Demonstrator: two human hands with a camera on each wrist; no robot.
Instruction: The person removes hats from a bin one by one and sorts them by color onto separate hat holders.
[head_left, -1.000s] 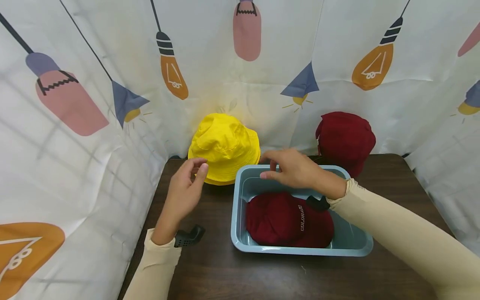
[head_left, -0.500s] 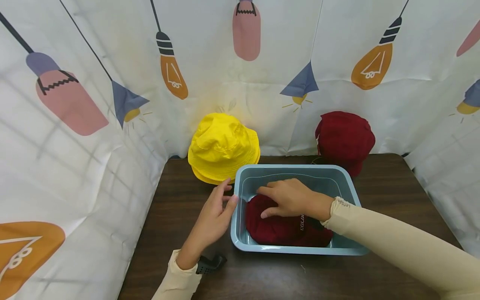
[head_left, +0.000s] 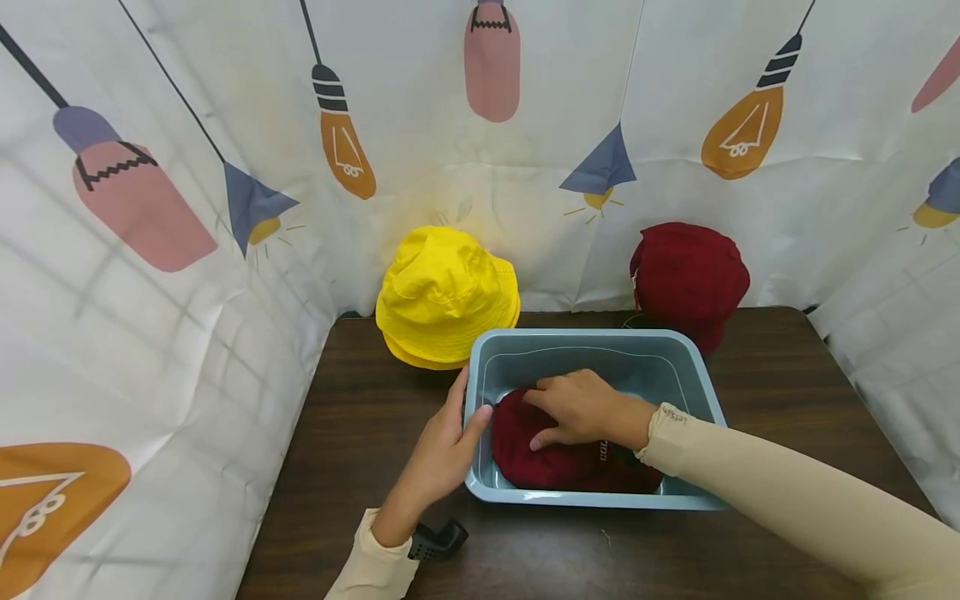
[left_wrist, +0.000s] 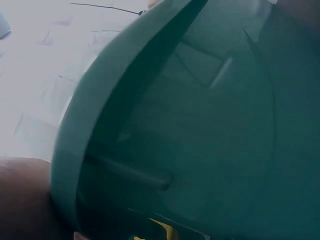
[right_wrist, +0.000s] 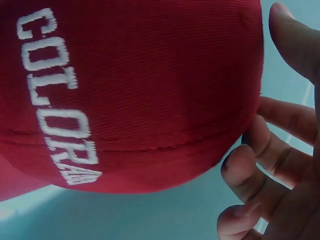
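Observation:
A light blue plastic basin [head_left: 585,333] stands on the table with a dark red cap [head_left: 517,458] lying inside. My left hand [head_left: 435,458] holds the basin's left rim, thumb over the edge and fingers along the outer wall. In the left wrist view the basin's wall [left_wrist: 200,140] fills most of the picture. Reaching into the basin, my right hand [head_left: 581,408] is over the cap's crown, its fingers loosely bent. The right wrist view shows white "COLORA" lettering on the cap [right_wrist: 140,90]; fingertips [right_wrist: 240,165] are at the crown's edge, with the thumb apart from it.
A yellow bucket hat [head_left: 450,300] sits behind the basin's left corner. At the back right is another dark red cap [head_left: 690,279], close behind the basin. The dark wooden table [head_left: 360,400] is bordered by a white curtain [head_left: 420,100] printed with lamps.
My left hand has moved right from beside the yellow hat to the basin's left rim. My right hand has come down from above the basin's back onto the cap inside.

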